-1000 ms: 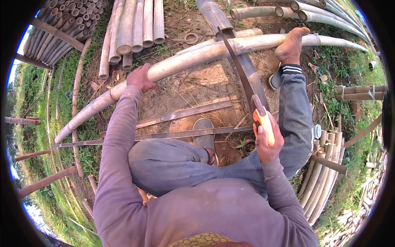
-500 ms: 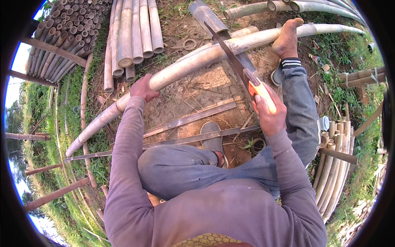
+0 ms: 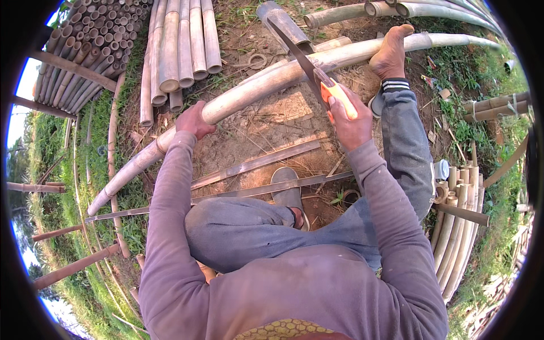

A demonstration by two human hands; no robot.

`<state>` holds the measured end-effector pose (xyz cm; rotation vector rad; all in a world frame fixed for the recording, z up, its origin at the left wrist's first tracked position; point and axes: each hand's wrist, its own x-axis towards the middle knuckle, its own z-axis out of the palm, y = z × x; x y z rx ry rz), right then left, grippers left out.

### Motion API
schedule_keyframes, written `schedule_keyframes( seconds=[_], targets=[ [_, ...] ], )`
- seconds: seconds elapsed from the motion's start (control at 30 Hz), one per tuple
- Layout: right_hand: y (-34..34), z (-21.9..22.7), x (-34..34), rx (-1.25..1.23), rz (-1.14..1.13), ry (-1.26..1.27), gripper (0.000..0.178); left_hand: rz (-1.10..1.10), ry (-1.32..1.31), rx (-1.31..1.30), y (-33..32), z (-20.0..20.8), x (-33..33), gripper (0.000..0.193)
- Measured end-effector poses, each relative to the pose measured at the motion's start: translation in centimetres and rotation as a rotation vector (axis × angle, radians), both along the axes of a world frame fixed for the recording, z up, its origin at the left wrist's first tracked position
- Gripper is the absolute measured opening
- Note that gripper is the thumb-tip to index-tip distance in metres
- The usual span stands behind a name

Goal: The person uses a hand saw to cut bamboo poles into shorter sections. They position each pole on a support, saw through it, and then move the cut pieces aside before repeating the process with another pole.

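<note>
With the clock's hub at the middle of the view, the person's left hand [image 3: 195,120] sits at 10 o'clock, its fingers wrapped over a long pale bamboo pole [image 3: 249,92] and clamped on it. The pole runs aslant from just below 9 o'clock, under that hand, up to 2 o'clock. The right hand [image 3: 352,116] is at 2 o'clock, its fingers closed tightly round the orange handle [image 3: 338,100] of a handsaw [image 3: 304,60]. The saw's dark blade crosses over the pole close to 12 o'clock, its tip aimed a little past 12 toward 11; whether the teeth have bitten into the bamboo cannot be told.

Between 1 and 2 o'clock a bare foot [image 3: 391,54] rests on the pole. A thick, darker bamboo length [image 3: 281,24] lies at 12 o'clock, with the pole lying across it. The other foot, in a grey shoe [image 3: 289,197], is on the ground just below the hub, toward 6 o'clock, and two flat strips [image 3: 255,165] of split bamboo lie near it, one above the other.

A row of cut poles [image 3: 169,51] lies at 11 o'clock, and a large stack of bamboo [image 3: 110,37] shows its round ends at 10. More poles [image 3: 334,15] lie at 1 o'clock, and an upright-looking bundle [image 3: 458,238] is between 3 and 4.
</note>
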<state>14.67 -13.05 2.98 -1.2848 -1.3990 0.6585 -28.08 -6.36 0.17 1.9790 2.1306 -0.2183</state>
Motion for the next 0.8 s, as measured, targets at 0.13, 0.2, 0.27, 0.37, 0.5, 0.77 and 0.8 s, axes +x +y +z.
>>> schedule_keyframes(
  seconds=[0.13,0.2,0.27,0.37,0.5,0.77,0.8],
  targets=[
    [-13.5,1.0,3.6,-0.123,0.020,0.001,0.046,0.013,-0.016,0.019,-1.0,-0.3,-0.3,0.075],
    [-16.9,1.8,4.7,-0.155,0.038,0.013,0.047,-0.011,-0.016,0.033,-0.8,-1.0,-0.6,0.076],
    [-17.1,1.5,4.8,-0.130,0.051,0.015,0.046,-0.033,-0.022,0.101,-0.9,-1.6,-1.1,0.079],
    [-5.5,-1.3,1.4,-0.074,0.026,0.019,0.041,0.011,-0.005,0.025,-1.2,-0.9,0.2,0.082],
    [5.0,0.9,-2.9,-0.049,0.043,0.032,0.043,0.003,-0.023,0.046,-0.7,-0.3,0.2,0.081],
    [3.4,-2.3,-2.6,-0.110,0.111,0.238,0.033,0.018,-0.032,0.015,-1.0,-0.2,-0.8,0.072],
    [4.3,-1.8,-2.6,-0.113,0.064,0.187,0.032,0.021,-0.029,0.000,-0.8,0.0,-0.6,0.070]
  ],
)
